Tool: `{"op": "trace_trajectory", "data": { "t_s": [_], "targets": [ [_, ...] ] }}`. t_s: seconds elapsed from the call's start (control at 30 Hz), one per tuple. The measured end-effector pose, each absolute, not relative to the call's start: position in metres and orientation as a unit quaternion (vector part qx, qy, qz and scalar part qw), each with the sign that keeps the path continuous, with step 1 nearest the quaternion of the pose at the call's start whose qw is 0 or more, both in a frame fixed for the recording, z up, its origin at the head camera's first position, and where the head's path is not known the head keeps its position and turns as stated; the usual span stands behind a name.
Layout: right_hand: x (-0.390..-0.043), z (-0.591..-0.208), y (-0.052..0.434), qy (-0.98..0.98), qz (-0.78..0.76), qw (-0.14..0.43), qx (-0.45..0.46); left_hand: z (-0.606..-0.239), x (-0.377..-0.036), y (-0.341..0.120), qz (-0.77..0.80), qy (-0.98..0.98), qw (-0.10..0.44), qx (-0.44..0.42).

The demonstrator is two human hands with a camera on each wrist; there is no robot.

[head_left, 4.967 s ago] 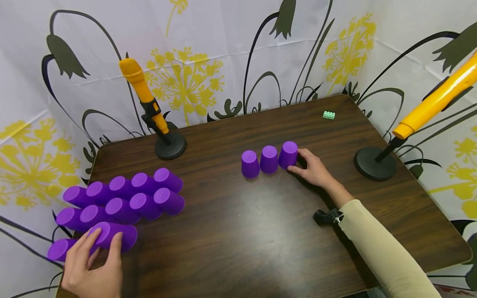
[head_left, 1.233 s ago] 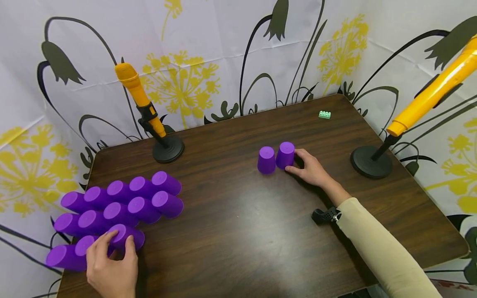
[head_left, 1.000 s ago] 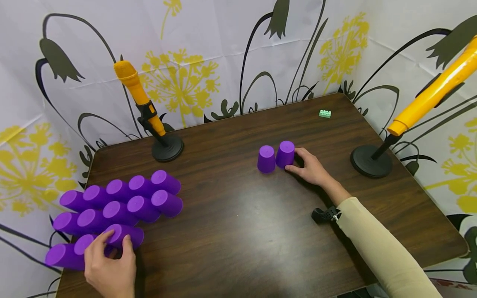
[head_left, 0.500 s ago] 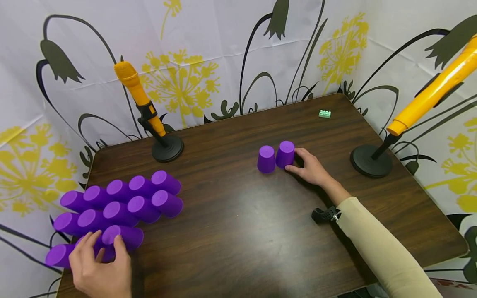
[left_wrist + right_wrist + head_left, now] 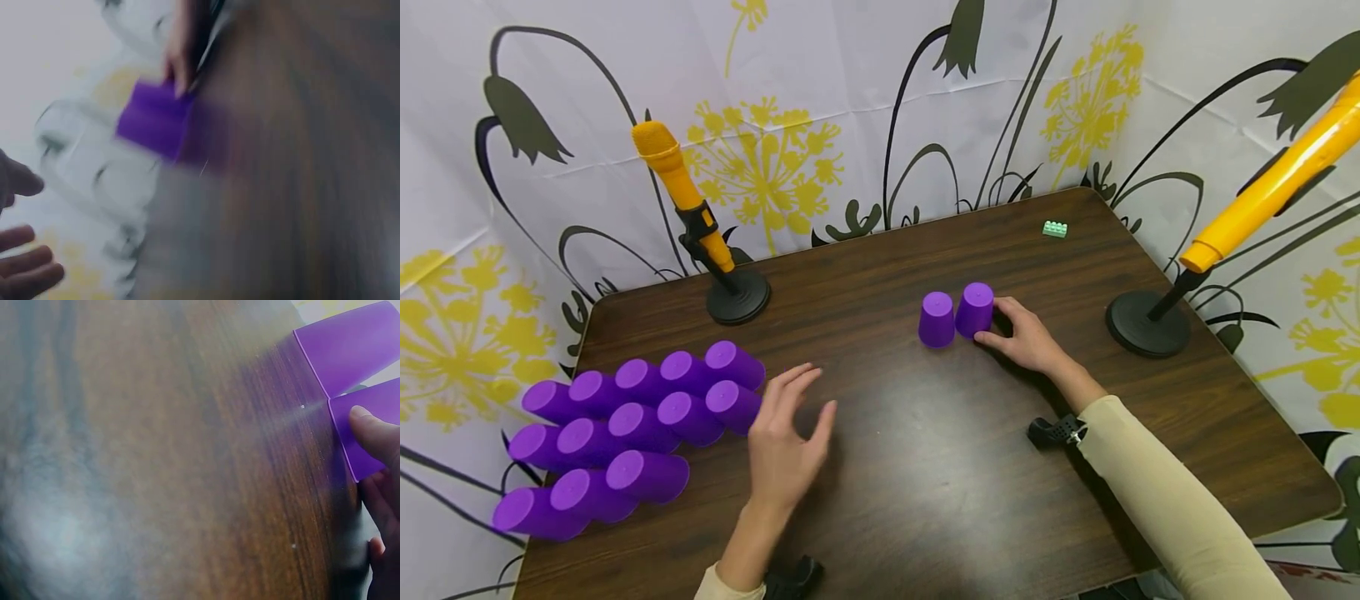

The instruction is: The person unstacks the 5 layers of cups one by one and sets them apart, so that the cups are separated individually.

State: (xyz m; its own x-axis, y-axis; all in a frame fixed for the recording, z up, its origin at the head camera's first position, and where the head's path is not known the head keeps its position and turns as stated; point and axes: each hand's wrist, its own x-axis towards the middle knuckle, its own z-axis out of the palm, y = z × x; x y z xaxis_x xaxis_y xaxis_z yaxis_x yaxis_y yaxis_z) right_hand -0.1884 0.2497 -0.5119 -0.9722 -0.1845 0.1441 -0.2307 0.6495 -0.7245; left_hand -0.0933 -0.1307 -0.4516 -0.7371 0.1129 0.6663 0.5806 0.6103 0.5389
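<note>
Two purple plastic cups stand upside down side by side right of the table's middle. My right hand (image 5: 1027, 340) holds the right-hand cup (image 5: 975, 310), thumb in front and fingers round the far side; the right wrist view shows the thumb lying on its wall. The other cup (image 5: 937, 320) stands close to its left. My left hand (image 5: 786, 442), fingers spread and holding nothing, hovers beside the right end of the cup rows. At the left, several upturned purple cups form three rows, with three cups in the nearest row, ending at this cup (image 5: 648, 477).
A yellow microphone (image 5: 681, 185) on a black stand is at the back left. Another yellow microphone (image 5: 1273, 175) leans over its round black base (image 5: 1147, 323) at the right. A small green toy brick (image 5: 1055, 228) lies near the back right corner of the brown table (image 5: 910, 500).
My left hand has let go of the nearest row's third cup and swung right. Five seconds ago three cups stood by my right hand; now two do. My right hand has stayed put.
</note>
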Motion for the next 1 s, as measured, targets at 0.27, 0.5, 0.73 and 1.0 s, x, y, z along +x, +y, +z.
{"op": "trace_trajectory", "data": {
  "t_s": [0.27, 0.5, 0.73, 1.0],
  "targets": [
    [-0.189, -0.512, 0.251, -0.908, 0.403, 0.026, 0.111, -0.471, -0.138, -0.055, -0.394, -0.869, 0.139, -0.263],
    [-0.189, -0.512, 0.251, -0.907, 0.404, 0.028, 0.115, -0.483, -0.174, -0.015, -0.416, -0.855, 0.132, -0.28],
    [-0.188, -0.51, 0.25, -0.905, 0.409, 0.03, 0.116, -0.492, -0.193, 0.003, -0.443, -0.842, 0.108, -0.288],
    [-0.189, -0.511, 0.25, -0.904, 0.409, 0.034, 0.117, -0.493, -0.201, 0.008, -0.464, -0.836, 0.116, -0.269]
  ]
}}
